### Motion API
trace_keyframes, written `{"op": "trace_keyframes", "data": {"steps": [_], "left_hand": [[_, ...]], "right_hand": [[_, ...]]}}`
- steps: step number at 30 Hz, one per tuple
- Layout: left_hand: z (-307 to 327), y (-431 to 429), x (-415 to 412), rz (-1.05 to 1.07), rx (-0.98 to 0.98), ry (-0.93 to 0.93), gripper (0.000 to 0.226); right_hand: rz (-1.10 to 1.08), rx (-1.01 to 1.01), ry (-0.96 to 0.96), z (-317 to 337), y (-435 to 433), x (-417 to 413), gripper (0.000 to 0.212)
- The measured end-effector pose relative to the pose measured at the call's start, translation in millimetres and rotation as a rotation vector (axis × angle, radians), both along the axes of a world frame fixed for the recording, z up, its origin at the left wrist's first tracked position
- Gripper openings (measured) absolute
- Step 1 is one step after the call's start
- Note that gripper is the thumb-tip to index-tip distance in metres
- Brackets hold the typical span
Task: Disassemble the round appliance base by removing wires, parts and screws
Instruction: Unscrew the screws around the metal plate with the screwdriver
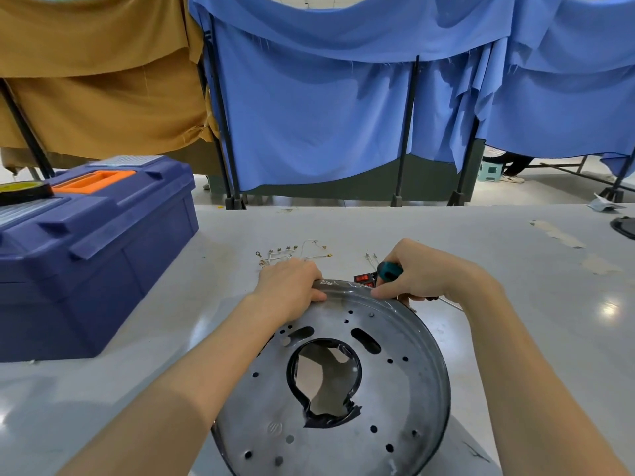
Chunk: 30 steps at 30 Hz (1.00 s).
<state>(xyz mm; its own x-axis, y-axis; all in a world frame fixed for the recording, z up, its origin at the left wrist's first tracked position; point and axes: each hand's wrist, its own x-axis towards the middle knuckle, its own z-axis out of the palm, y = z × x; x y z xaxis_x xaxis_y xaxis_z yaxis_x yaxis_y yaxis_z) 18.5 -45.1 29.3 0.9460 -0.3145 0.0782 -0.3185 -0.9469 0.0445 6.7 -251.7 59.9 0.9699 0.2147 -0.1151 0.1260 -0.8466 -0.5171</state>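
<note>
Steel round base (405,341), near table edge: my left hand (292,286) curls over its far rim; my right hand (426,273) clenches the screwdriver (390,269), tip unclear.

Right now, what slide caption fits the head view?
Left hand grips the rim of the round base; right hand holds a teal-handled screwdriver.

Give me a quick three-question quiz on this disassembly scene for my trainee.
1. True or false: the left hand holds the screwdriver.
2. The removed wires lie: A inside the round metal base; B on the table beyond it; C under it.
3. Which part of the base does the left hand hold?
Key: 1 false, the right hand holds it; 2 B; 3 its far rim.
</note>
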Motion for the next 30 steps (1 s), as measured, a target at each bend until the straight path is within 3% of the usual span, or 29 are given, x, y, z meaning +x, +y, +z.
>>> {"op": "trace_keyframes", "data": {"steps": [3, 9, 12, 14, 21, 25, 28, 30], "left_hand": [[0, 5, -1, 0.068, 0.048, 0.003, 0.02], [6, 12, 0, 0.169, 0.156, 0.105, 0.028], [5, 8, 3, 0.046, 0.0, 0.151, 0.046], [2, 4, 1, -0.025, -0.111, 0.158, 0.041], [8, 7, 0, 0.027, -0.082, 0.152, 0.027], [14, 9, -4, 0.098, -0.084, 0.216, 0.05], [14, 10, -3, 0.092, -0.19, 0.278, 0.034], [10, 9, -2, 0.073, -0.292, 0.302, 0.046]], "right_hand": [[0.001, -0.015, 0.021, 3, -3, -3, 0.042], [0.017, -0.076, 0.067, 3, -4, -5, 0.021], [0.021, -0.056, 0.05, 0, -1, -3, 0.017], [0.023, -0.026, 0.037, -2, -2, -2, 0.019], [0.02, 0.081, -0.02, -9, -1, 4, 0.018], [0.02, 0.093, -0.034, -10, -1, 4, 0.021], [0.032, 0.068, -0.002, -9, 0, 5, 0.024], [0.031, 0.044, 0.018, -9, 0, 6, 0.027]]}}
